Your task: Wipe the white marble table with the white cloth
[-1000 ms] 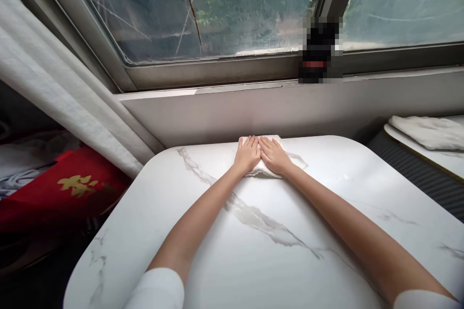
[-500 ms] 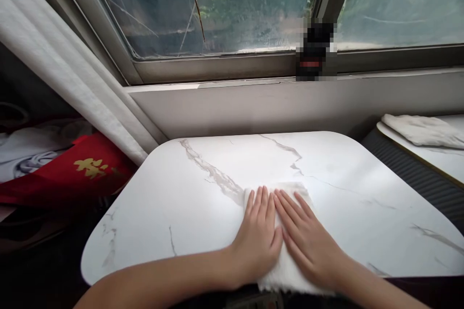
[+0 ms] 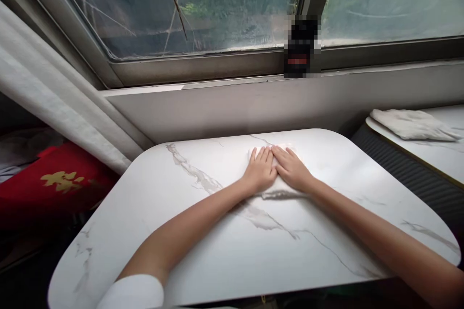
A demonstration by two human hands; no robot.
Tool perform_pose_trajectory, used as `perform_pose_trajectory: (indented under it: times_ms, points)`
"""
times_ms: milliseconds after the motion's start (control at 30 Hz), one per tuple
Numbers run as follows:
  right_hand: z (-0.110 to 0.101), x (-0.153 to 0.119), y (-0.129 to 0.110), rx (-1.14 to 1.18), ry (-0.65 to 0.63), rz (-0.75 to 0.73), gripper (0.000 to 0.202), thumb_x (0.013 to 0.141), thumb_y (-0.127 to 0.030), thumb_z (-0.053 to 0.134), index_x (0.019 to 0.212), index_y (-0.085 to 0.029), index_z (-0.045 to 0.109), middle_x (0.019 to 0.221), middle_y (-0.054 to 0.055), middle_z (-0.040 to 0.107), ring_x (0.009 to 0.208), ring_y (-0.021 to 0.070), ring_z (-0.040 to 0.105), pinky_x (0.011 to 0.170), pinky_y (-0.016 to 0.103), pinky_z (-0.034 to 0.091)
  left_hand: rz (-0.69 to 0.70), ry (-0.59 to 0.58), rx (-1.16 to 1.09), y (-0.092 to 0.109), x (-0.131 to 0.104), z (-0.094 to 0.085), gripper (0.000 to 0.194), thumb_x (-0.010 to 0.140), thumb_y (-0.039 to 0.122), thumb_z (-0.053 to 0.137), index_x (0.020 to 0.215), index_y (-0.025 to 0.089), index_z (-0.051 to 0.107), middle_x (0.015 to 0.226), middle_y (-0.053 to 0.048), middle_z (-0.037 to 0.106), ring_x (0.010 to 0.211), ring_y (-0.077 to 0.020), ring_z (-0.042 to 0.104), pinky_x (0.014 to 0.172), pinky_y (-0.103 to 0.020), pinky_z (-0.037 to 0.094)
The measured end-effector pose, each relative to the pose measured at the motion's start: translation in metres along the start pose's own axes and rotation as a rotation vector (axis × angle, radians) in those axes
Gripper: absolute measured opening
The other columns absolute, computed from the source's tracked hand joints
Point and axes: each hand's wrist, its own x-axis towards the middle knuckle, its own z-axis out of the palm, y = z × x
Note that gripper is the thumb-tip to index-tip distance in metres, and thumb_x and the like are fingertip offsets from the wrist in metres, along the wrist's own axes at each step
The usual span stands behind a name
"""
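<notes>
A white cloth (image 3: 284, 190) lies flat on the white marbled table (image 3: 217, 270), near its far edge. Both hands press down on it, side by side, with index fingertips nearly meeting. My left hand (image 3: 260, 170) rests palm down on the cloth's left part, fingers stretched out. On the right part lies my right hand (image 3: 292, 168), also palm down with straight fingers. The cloth's near edge shows below the hands; much of its middle is hidden under them.
Beyond the table are a wall and a window frame (image 3: 203, 71), with a pixelated dark object (image 3: 300, 48). A white curtain (image 3: 65, 91) and red fabric (image 3: 47, 183) are at left. Another folded cloth (image 3: 409, 123) lies on a second surface at right.
Both hands have moved forward, away from me, taking the cloth toward the table's far edge. The view has shifted slightly, and more of the forearms and the near tabletop shows.
</notes>
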Motion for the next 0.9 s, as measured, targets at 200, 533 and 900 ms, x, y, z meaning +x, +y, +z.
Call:
perform_pose_trajectory:
  times_ms: [200, 533, 900]
  points:
    - [0.006, 0.076, 0.056, 0.017, 0.028, 0.03, 0.059, 0.083, -0.017, 0.025, 0.139, -0.002, 0.034, 0.145, 0.011, 0.035, 0.135, 0.0186, 0.029, 0.111, 0.038, 0.021, -0.095, 0.028, 0.054, -0.03, 0.087, 0.014, 0.056, 0.091, 0.026, 0.026, 0.141, -0.001, 0.027, 0.148, -0.016, 0.026, 0.137, -0.0243, 0.02, 0.113, -0.044, 0.008]
    - [0.011, 0.063, 0.079, -0.064, 0.059, 0.075, 0.057, 0.084, -0.015, 0.024, 0.138, 0.0, 0.035, 0.146, 0.015, 0.033, 0.135, 0.0208, 0.028, 0.11, 0.04, 0.023, -0.079, 0.074, 0.063, -0.012, 0.104, 0.024, 0.053, 0.091, 0.025, 0.028, 0.139, 0.002, 0.031, 0.146, -0.017, 0.03, 0.137, -0.0242, 0.023, 0.113, -0.043, 0.009]
    - [-0.011, -0.118, 0.055, -0.064, 0.147, -0.068, 0.054, 0.095, -0.025, 0.021, 0.147, -0.011, 0.013, 0.15, 0.012, 0.024, 0.138, 0.0232, 0.018, 0.109, 0.05, 0.025, 0.065, -0.031, -0.07, 0.113, -0.013, 0.005, 0.057, 0.094, 0.028, 0.024, 0.14, -0.006, 0.023, 0.148, -0.023, 0.018, 0.138, -0.0316, 0.007, 0.113, -0.048, 0.006]
